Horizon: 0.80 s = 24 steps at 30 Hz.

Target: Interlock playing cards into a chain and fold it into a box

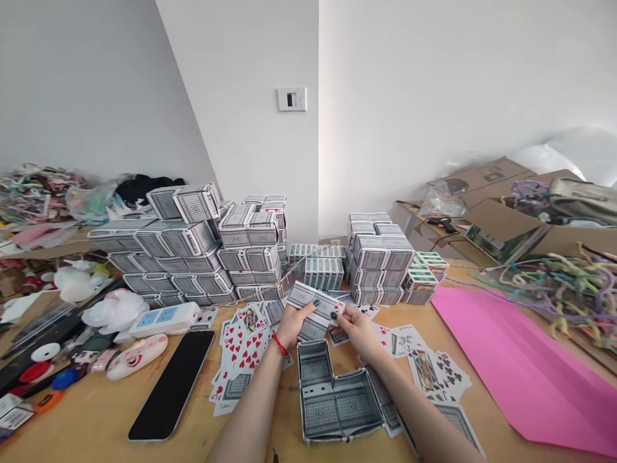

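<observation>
My left hand, with a red string at the wrist, pinches a grey patterned playing card between thumb and fingers. At the right end of the same piece, where a red K shows, my right hand has its thumb and fingers closed. Whether this is one card or cards joined together, I cannot tell. Below the hands sits an L-shaped open box made of cards, its inside facing up. Loose face-up cards lie left of my left forearm, and more cards are spread to the right.
Stacked card-built blocks rise at the back left, with another stack at back right. Green card packs stand between them. A black phone, a power strip and pink paper flank the work area.
</observation>
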Each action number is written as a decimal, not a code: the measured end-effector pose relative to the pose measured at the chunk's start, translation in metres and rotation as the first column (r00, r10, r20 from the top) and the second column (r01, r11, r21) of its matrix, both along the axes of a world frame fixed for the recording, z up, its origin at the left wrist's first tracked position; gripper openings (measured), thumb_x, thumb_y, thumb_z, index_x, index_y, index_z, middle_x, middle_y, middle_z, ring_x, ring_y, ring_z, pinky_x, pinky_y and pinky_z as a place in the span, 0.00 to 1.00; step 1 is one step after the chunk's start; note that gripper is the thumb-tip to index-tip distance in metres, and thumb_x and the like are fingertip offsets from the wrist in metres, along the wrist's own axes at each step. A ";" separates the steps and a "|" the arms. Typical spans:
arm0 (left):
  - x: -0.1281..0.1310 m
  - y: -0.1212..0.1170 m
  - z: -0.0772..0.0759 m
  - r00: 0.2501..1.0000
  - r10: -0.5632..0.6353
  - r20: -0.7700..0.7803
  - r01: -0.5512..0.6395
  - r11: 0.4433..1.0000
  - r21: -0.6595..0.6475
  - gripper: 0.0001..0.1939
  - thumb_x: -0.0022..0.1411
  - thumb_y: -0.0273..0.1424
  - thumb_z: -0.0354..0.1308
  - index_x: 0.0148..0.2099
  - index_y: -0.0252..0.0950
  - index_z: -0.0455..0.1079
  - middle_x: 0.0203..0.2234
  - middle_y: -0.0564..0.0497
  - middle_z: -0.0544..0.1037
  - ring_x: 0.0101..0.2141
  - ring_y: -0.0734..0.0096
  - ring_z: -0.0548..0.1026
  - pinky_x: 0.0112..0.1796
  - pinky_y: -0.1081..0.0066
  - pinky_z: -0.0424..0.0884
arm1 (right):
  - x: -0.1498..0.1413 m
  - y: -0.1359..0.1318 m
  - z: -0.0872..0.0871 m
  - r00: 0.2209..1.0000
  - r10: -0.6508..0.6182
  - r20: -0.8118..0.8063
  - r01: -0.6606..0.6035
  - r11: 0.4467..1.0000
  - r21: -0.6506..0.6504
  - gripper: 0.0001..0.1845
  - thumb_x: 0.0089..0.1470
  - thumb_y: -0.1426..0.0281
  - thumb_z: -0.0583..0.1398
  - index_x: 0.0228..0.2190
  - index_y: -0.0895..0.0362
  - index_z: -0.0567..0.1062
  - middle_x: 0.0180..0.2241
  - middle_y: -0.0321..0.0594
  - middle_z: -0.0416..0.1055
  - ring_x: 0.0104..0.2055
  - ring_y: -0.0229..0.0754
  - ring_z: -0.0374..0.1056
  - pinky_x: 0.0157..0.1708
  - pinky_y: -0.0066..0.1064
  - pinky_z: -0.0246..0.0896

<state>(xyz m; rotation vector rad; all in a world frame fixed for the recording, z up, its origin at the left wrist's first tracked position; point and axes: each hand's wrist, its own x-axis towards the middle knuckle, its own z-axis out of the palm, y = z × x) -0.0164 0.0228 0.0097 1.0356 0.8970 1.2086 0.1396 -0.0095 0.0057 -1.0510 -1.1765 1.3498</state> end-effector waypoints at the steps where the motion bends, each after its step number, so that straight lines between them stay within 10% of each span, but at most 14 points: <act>1: 0.000 0.001 -0.001 1.000 0.007 -0.023 -0.007 1.000 0.011 0.17 0.46 0.37 0.62 0.37 0.32 0.70 0.33 0.46 0.78 0.31 0.63 0.76 0.32 0.65 0.71 | 0.000 0.001 0.000 1.000 0.007 -0.013 -0.007 1.000 -0.005 0.20 0.40 0.54 0.62 0.27 0.59 0.71 0.22 0.39 0.73 0.25 0.42 0.72 0.27 0.33 0.70; 24: -0.001 0.001 0.002 0.939 0.042 -0.342 0.055 0.962 0.267 0.08 0.51 0.31 0.57 0.35 0.34 0.71 0.32 0.49 0.78 0.37 0.64 0.73 0.42 0.64 0.66 | -0.004 0.004 -0.009 0.969 -0.147 0.201 0.164 0.984 -0.072 0.06 0.43 0.69 0.55 0.21 0.58 0.69 0.16 0.36 0.72 0.20 0.39 0.70 0.22 0.28 0.67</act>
